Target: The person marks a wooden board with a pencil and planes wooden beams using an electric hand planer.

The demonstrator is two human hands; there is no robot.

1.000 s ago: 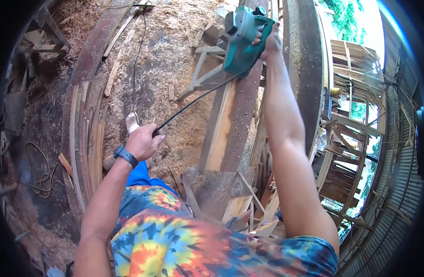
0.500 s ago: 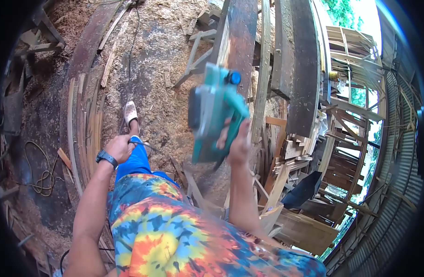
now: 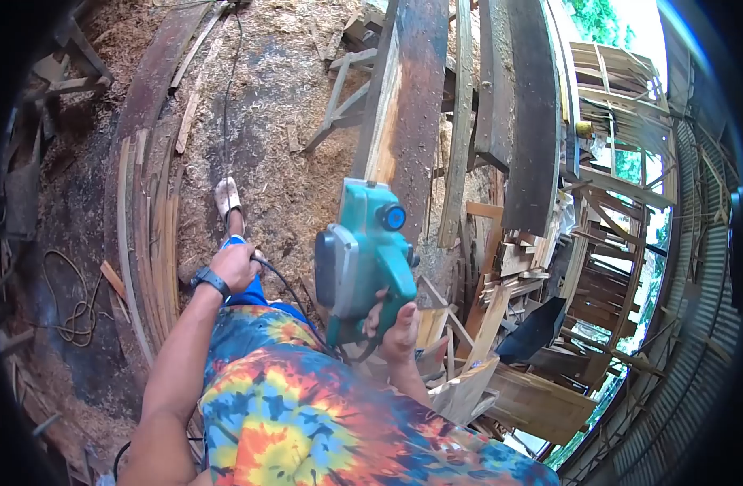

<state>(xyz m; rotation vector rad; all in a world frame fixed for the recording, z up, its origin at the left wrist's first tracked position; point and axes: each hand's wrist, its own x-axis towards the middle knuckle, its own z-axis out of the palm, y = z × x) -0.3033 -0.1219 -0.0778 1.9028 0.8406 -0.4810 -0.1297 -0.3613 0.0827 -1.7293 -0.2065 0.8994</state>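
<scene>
A teal power planer [image 3: 367,251] is over the near end of a long dark plank [image 3: 416,105], whose left side shows bare pale wood. My right hand [image 3: 397,328] is wrapped round the planer's rear handle, close to my body. Whether the planer's sole touches the plank cannot be told. My left hand [image 3: 235,267], with a watch on the wrist, is closed on the black power cord [image 3: 284,279], which runs down toward the planer's rear.
More long boards [image 3: 533,121] lie to the right, beside stacked offcuts [image 3: 517,267]. Thin wood strips [image 3: 149,235] lie on the left. Shavings cover the floor around a wooden trestle [image 3: 343,101]. A coiled rope [image 3: 78,312] is at far left.
The planer in my right hand has come back from the far part of the plank toward my body. My left hand dipped left, then rose slightly, still holding the cord.
</scene>
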